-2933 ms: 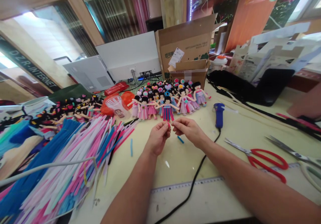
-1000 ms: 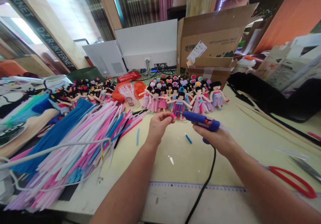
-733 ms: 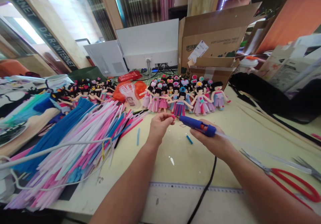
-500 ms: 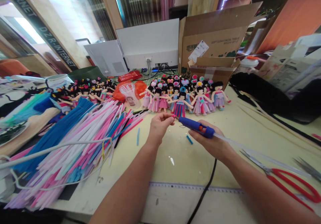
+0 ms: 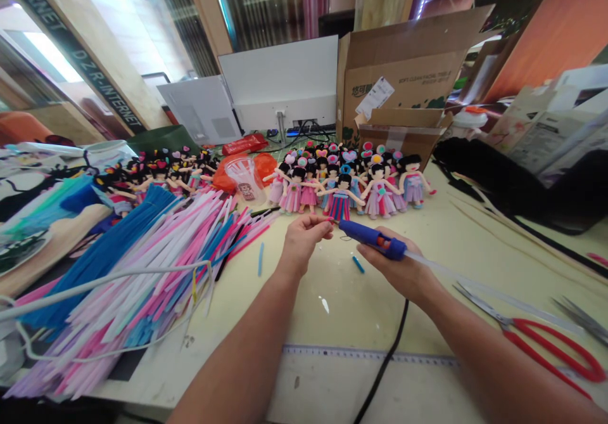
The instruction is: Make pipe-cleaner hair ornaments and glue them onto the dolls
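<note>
Small pink piece (image 5: 329, 220) pinched in fingertips of left hand (image 5: 304, 241), likely so most of it stays exposed. Blue glue gun (image 5: 373, 237) clamped in right hand (image 5: 409, 267), tilted so nozzle points at piece; contact unclear. Clear glue stick (image 5: 441, 265) trails from gun's rear. Dolls (image 5: 342, 203) stand just beyond, apparently leaving working room. Pipe cleaners (image 5: 156, 265) left, red-handled scissors (image 5: 555, 341) right, seemingly for easy reach.

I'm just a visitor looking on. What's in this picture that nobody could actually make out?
All in the head view:
Pink piece: shape unclear; too small and partly covered by the left hand.
Blue glue gun: handle hidden by the right hand.
Rear dolls: bodies mostly blocked by the front dolls.
Black cord: far end cut off by the bottom edge.
Far-right scissors: handles cut off by the right edge.
</note>
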{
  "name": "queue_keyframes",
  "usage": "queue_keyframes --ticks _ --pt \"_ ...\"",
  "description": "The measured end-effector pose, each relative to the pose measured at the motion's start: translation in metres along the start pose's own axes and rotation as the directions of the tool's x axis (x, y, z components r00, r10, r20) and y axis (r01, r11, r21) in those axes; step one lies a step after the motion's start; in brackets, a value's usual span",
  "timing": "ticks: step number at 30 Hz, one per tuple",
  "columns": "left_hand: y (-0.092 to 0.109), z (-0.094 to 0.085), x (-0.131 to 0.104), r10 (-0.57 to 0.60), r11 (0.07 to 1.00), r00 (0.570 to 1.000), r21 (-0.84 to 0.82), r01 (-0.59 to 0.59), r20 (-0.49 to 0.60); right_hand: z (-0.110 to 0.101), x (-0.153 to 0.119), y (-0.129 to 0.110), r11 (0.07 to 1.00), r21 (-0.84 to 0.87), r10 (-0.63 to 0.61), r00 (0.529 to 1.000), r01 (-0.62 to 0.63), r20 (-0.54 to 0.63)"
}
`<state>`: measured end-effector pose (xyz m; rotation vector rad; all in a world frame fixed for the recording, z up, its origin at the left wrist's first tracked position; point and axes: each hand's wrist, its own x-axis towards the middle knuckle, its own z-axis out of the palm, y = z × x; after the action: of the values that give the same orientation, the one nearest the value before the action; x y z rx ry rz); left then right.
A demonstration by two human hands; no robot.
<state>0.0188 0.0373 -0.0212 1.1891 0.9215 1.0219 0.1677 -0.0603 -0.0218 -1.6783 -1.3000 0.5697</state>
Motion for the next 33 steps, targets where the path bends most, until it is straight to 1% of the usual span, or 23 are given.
queue_keyframes --ticks 11,18,24,33 --pt "0.0008 -0.0011 0.0002 -0.115 0.984 0.991 -0.131 0.123 0.07 0.0002 0.0006 0.0027 0.999 0.04 0.01 1.0 -0.01 -0.006" --pt "0.0019 -0.0007 -0.0007 -0.124 0.978 0.989 -0.156 0.135 0.083 0.0007 0.0012 0.0055 0.998 0.054 0.017 1.0 -0.016 -0.019" --pt "0.0013 -0.001 0.0002 -0.125 0.975 0.989 -0.176 0.138 0.081 -0.0003 -0.0001 0.0016 0.996 0.084 0.038 0.999 -0.037 -0.01" --pt "-0.0002 -0.0013 0.0012 -0.137 0.974 0.988 -0.174 0.148 0.072 -0.0005 0.0017 0.0001 0.998 0.04 0.045 0.999 -0.045 -0.012"
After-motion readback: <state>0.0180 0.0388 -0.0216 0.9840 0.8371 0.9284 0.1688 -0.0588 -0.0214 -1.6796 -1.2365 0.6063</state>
